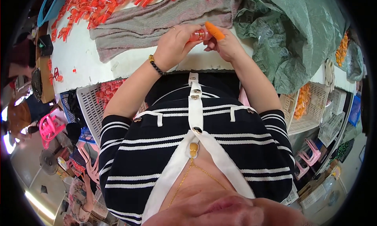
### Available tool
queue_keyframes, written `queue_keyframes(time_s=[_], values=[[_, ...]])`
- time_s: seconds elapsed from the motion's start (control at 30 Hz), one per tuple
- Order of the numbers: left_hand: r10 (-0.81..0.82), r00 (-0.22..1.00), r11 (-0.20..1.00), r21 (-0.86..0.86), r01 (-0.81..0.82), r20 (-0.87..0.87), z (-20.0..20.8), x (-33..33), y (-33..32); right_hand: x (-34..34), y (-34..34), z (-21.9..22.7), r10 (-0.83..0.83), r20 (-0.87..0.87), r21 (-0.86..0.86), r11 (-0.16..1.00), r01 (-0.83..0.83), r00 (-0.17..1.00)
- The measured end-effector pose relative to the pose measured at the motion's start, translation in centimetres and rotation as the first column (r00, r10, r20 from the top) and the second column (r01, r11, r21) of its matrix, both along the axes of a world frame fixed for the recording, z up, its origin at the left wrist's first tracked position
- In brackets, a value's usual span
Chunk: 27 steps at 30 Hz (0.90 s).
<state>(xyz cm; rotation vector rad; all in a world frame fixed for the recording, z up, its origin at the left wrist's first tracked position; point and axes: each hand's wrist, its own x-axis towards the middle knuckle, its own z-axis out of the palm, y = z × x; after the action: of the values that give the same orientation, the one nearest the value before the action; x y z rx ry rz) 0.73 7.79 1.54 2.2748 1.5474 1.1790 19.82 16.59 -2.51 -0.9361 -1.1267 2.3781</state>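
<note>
A small red tube (198, 35) lies crosswise between the left hand (172, 44), fingers closed round it, and the right hand (227, 47), fingers curled at its end, grip unclear.

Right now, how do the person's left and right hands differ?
The left hand shows no finger cover, while the right hand has an orange cover on one digit. At the wrist, the left hand has a dark beaded bracelet; the right hand has none. The left hand grips a small red piece, while the right hand is at its right end, exact contact unclear. Both are bent inward toward that piece.
</note>
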Motion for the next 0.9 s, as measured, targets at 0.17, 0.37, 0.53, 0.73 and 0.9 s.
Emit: queue_keyframes(time_s=[0.17,0.37,0.53,0.73,0.9], values=[[0.299,0.715,0.791,-0.583,0.185,0.632,-1.0,-0.1,0.4,-1.6,-1.9,3.3,-0.235,-0.064,0.411,0.879,0.240,0.970],[0.376,0.626,0.707,-0.649,0.283,0.683,-0.5,0.7,0.3,-0.9,-0.9,1.6,-0.143,0.046,0.421,0.900,0.111,0.989],[-0.060,0.995,0.998,0.012,0.061,-0.078,-0.4,0.6,0.5,0.9,-0.3,0.7,0.034,0.004,-0.185,0.982,-0.032,0.999],[0.459,0.430,0.696,-0.615,0.370,0.778,-1.4,1.0,0.2,-0.1,-1.5,3.0,-0.135,0.092,0.344,0.934,0.095,0.987],[0.511,0.262,0.680,-0.572,0.459,0.818,-1.4,1.1,0.1,-0.5,-1.2,3.2,-0.089,0.100,0.734,0.679,-0.013,0.991]])
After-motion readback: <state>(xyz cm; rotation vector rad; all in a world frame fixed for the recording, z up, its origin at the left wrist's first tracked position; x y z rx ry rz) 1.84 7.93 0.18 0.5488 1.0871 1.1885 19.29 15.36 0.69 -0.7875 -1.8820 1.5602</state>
